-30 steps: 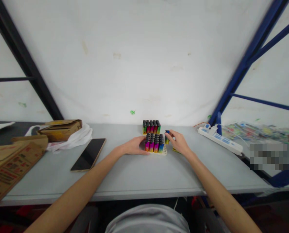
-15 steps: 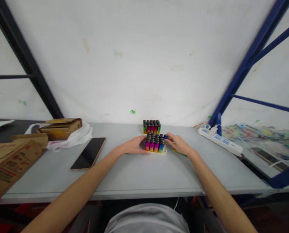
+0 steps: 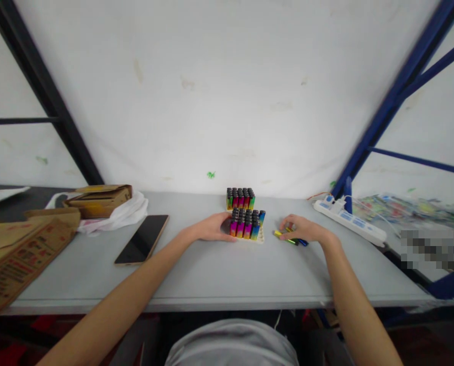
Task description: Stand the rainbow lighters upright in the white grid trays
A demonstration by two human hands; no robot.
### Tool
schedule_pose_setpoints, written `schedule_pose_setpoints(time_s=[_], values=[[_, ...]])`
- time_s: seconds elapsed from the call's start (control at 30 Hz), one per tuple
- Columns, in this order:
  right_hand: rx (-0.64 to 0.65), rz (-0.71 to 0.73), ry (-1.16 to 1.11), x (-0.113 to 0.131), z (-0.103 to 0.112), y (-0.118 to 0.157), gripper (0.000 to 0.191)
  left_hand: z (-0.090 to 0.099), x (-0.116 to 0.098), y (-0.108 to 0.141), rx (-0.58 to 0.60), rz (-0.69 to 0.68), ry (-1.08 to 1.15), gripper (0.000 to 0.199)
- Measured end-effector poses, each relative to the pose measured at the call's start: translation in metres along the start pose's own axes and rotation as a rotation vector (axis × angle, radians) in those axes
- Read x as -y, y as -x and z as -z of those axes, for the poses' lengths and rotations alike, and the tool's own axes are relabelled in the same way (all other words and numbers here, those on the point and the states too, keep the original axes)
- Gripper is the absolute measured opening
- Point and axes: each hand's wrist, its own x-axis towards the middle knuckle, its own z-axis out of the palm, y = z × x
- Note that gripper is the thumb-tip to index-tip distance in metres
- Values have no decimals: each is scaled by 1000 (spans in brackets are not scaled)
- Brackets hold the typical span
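Note:
Several lighters (image 3: 244,229) in purple, orange and blue with black tops stand upright in a white tray (image 3: 260,239). My left hand (image 3: 215,227) grips the left side of this group, thumb in front and fingers behind. One blue lighter (image 3: 262,217) stands at the tray's back right, leaning slightly. Bare sockets show along the tray's right side. To the right of the tray, my right hand (image 3: 301,229) is down at the table, its fingers closed around a lighter among a few loose ones. A yellow lighter (image 3: 278,233) and a dark blue lighter (image 3: 303,242) lie under it, partly hidden.
A second block of upright lighters (image 3: 241,198) stands behind, near the wall. On the left lie a phone (image 3: 143,240), a cardboard box (image 3: 100,201) on a white bag and a larger carton (image 3: 24,254). A power strip (image 3: 349,222) lies right, beside a blue metal frame (image 3: 379,122).
My right hand has let go of the blue lighter at the tray's right and moved right, down to the loose lighters. My left hand has stayed at the tray.

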Motion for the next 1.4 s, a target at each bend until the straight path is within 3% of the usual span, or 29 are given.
schedule_pose_setpoints(time_s=[0.17, 0.3, 0.5, 0.6, 0.7, 0.9, 1.13, 1.4], values=[[-19, -19, -109, -1, 3, 1, 37, 4, 2, 0, 1, -6, -38, 73], [-137, -115, -46, -12, 6, 2, 33, 11, 9, 1, -10, 0, -99, 73], [-44, -201, 101, -20, 3, -1, 16, 15, 21, 4, 15, -6, -89, 73], [-187, -154, 147, -14, 1, -5, 14, 16, 19, 4, 21, 16, -76, 73], [-393, -114, 135, -5, 0, -10, 25, 15, 14, 5, 9, 41, -90, 72], [-635, -68, -51, 17, -3, -17, 48, 6, 4, 4, -65, 119, -108, 78], [-516, -14, -376, 47, -5, -18, 56, 5, 9, -1, -91, 95, -108, 71], [-622, 24, -615, 60, -12, -25, 64, 11, 12, 0, -59, 90, -53, 74]])
